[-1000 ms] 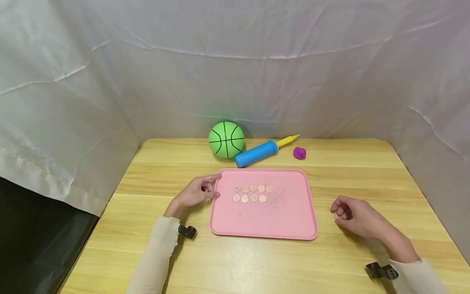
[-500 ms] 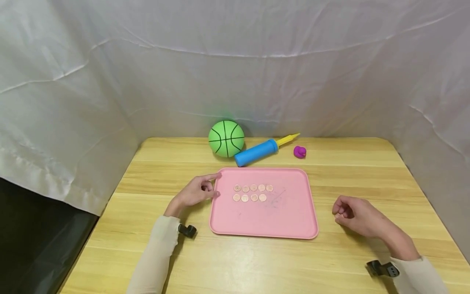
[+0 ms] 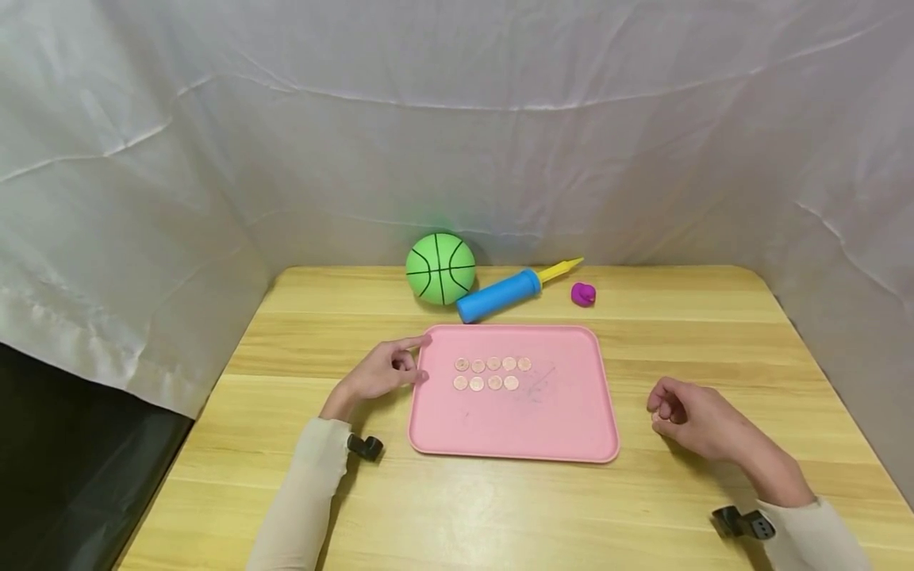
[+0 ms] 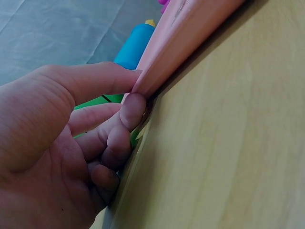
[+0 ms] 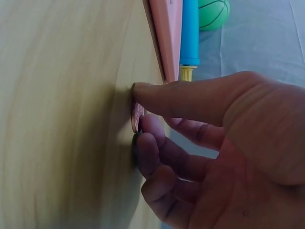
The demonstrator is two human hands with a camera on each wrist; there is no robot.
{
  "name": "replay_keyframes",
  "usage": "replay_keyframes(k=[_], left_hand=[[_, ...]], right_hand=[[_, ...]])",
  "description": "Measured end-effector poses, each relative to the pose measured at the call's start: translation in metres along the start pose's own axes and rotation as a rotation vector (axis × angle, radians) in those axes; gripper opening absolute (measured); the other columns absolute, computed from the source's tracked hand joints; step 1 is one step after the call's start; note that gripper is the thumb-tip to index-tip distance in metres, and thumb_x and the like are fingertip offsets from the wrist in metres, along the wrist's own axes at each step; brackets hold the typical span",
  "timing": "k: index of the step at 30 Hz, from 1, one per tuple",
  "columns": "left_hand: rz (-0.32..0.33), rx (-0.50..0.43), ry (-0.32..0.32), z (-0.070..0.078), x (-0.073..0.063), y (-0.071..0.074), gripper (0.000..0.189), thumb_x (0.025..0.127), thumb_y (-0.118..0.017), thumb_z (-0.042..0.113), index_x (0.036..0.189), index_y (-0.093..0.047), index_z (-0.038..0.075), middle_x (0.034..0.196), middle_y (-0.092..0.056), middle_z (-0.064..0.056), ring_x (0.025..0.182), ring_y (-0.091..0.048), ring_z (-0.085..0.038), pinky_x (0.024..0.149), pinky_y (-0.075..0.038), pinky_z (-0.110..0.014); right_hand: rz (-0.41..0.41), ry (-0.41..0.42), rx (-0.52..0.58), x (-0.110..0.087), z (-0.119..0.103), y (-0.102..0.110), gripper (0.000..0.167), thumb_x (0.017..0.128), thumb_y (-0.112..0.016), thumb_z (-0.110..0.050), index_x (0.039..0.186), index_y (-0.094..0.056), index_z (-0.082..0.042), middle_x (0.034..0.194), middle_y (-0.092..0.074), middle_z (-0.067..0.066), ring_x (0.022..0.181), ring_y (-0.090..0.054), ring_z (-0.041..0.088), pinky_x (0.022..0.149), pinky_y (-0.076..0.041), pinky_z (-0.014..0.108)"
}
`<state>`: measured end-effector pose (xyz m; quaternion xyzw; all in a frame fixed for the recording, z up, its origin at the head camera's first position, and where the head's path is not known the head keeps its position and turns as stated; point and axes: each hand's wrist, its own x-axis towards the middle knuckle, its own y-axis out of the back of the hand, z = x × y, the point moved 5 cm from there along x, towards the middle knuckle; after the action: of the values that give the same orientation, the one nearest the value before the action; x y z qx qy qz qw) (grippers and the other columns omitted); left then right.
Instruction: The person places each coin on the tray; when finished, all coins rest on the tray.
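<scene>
A pink tray (image 3: 514, 436) lies on the wooden table. On it several copper coins (image 3: 494, 383) form two rows, the back row longer than the front one. My left hand (image 3: 378, 373) pinches the tray's left rim, and the left wrist view has the thumb above the rim with a curled finger under it. To the right of the tray, my right hand (image 3: 703, 420) is low over the table. In the right wrist view a single coin (image 5: 137, 114) stands on edge between its thumb and fingers, close to the tabletop.
Behind the tray are a green ball (image 3: 440, 270) with black lines and a blue hand pump (image 3: 500, 296) with a yellow nozzle. A purple rubber duck (image 3: 583, 295) sits farther right. Grey-white cloth (image 3: 500, 159) hangs behind the table.
My right hand has shifted a tiny bit to the right, with its fingers still around the coin. The left hand, the tray and its coins stay as they were.
</scene>
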<state>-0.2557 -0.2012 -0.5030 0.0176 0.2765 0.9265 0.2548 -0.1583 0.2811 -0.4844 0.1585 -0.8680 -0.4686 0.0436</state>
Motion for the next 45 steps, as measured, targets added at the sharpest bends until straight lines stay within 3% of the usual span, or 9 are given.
replay_keyframes(k=[12, 23, 30, 39, 45], left_hand=[[0.007, 0.009, 0.003, -0.0015, 0.0009, 0.0000, 0.073, 0.096, -0.081, 0.010, 0.162, -0.050, 0.001, 0.090, -0.070, -0.008, 0.079, -0.058, -0.015, 0.069, -0.047, -0.023], [0.008, 0.003, 0.031, -0.0017, -0.0014, -0.0007, 0.072, 0.097, -0.080, 0.009, 0.162, -0.050, 0.004, 0.090, -0.069, -0.006, 0.080, -0.058, -0.015, 0.069, -0.046, -0.022], [0.005, 0.001, 0.026, -0.0009, 0.0004, 0.0002, 0.072, 0.097, -0.080, 0.009, 0.163, -0.050, 0.004, 0.092, -0.069, -0.008, 0.082, -0.059, -0.018, 0.071, -0.048, -0.023], [0.003, 0.001, 0.022, -0.0010, -0.0001, -0.0003, 0.072, 0.097, -0.080, 0.009, 0.163, -0.050, 0.004, 0.092, -0.069, -0.007, 0.082, -0.058, -0.017, 0.071, -0.048, -0.022], [0.005, 0.004, 0.021, -0.0003, -0.0002, 0.0000, 0.072, 0.097, -0.080, 0.009, 0.162, -0.050, 0.004, 0.090, -0.069, -0.006, 0.081, -0.058, -0.016, 0.070, -0.047, -0.022]], right_hand=[[0.057, 0.045, -0.062, 0.0003, -0.0026, 0.0018, 0.025, 0.091, -0.082, -0.003, 0.107, -0.063, -0.006, 0.085, -0.062, -0.005, 0.074, -0.051, 0.002, 0.065, -0.044, 0.024], [-0.021, 0.004, -0.034, 0.0010, -0.0014, -0.0004, 0.019, 0.093, -0.080, -0.005, 0.103, -0.064, -0.008, 0.086, -0.061, -0.003, 0.075, -0.049, 0.004, 0.065, -0.042, 0.024], [-0.010, 0.010, -0.019, 0.0016, -0.0026, 0.0009, 0.024, 0.090, -0.083, -0.002, 0.103, -0.063, -0.009, 0.085, -0.057, -0.002, 0.075, -0.047, 0.006, 0.064, -0.040, 0.025], [0.030, -0.057, 0.038, 0.0010, -0.0018, 0.0036, 0.027, 0.088, -0.085, -0.004, 0.112, -0.073, -0.002, 0.087, -0.067, -0.003, 0.075, -0.056, 0.004, 0.066, -0.049, 0.022], [0.002, -0.068, 0.121, 0.0018, -0.0088, 0.0019, 0.020, 0.093, -0.087, -0.017, 0.109, -0.081, -0.008, 0.089, -0.077, -0.004, 0.078, -0.065, 0.001, 0.070, -0.054, 0.023]])
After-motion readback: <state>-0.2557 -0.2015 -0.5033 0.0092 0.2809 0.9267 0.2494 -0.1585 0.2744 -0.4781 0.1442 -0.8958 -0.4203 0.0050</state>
